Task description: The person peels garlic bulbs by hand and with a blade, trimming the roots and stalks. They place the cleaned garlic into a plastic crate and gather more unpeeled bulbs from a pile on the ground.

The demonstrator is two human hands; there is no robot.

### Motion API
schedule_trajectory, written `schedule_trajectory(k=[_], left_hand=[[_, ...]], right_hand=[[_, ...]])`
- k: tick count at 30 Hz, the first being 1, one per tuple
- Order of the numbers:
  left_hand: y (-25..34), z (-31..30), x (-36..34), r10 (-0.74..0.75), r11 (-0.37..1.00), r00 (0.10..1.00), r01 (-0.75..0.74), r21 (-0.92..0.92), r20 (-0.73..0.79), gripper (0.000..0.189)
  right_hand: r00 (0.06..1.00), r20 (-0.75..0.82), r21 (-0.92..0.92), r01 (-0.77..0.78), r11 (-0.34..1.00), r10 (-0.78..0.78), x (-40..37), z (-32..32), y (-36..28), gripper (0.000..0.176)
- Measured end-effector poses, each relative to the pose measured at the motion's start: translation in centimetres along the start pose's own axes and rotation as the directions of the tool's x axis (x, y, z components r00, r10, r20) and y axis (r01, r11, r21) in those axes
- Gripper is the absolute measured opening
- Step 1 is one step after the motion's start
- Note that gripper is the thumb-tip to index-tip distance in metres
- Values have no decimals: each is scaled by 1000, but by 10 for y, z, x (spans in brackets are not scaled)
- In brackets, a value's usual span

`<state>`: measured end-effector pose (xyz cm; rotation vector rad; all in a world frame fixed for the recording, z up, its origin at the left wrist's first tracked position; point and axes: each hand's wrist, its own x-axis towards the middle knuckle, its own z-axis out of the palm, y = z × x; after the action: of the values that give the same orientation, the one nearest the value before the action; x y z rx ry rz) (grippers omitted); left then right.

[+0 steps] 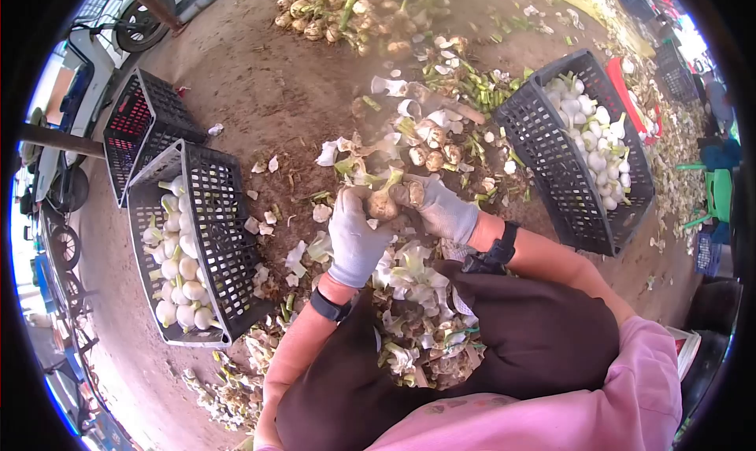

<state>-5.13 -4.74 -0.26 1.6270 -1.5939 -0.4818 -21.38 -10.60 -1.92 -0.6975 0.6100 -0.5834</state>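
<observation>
In a pale glove, my left hand (353, 234) is closed on the left side of a brownish garlic bulb (383, 205) with a short green stem stub. My right hand (441, 208), gloved too, has its fingers closed against the bulb's right side; whether it holds anything else is hidden. Below the hands, peeled skins (417, 278) lie heaped between my legs. Just beyond my hands, unpeeled bulbs (435, 158) rest among loose skins and cut stems on the ground.
A black crate (216, 246) of white bulbs stands at the left, another empty-looking crate (130, 136) behind it. At the right stands a tilted black crate (535, 160) of white bulbs. A pile of bulbs (331, 10) lies at the top, a green stool (718, 194) far right.
</observation>
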Motion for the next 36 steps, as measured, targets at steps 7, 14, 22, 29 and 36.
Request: schedule_trajectory(k=[7,14,22,29,36], left_hand=[[-1,-13,-6,-194,974,978,202,-104,83,54],[-16,-20,-1,-118,-233,612,748,-621,782,63],[-19,1,-7,-285,388,807,591,-708,518,43],[-33,-6,5,-305,805,952,274,-527,28,23],[-27,-13,-1,-117,965,978,153,-215,173,18]], right_hand=[[917,278,-710,396,583,-284,0,-9,-6,21],[770,441,-857,514,41,-461,4,-21,-15,23],[911,182,-641,396,657,-371,20,-21,0,29],[948,255,-707,319,632,-193,2,-23,-5,28],[865,222,-943,307,125,-450,22,-41,-35,10]])
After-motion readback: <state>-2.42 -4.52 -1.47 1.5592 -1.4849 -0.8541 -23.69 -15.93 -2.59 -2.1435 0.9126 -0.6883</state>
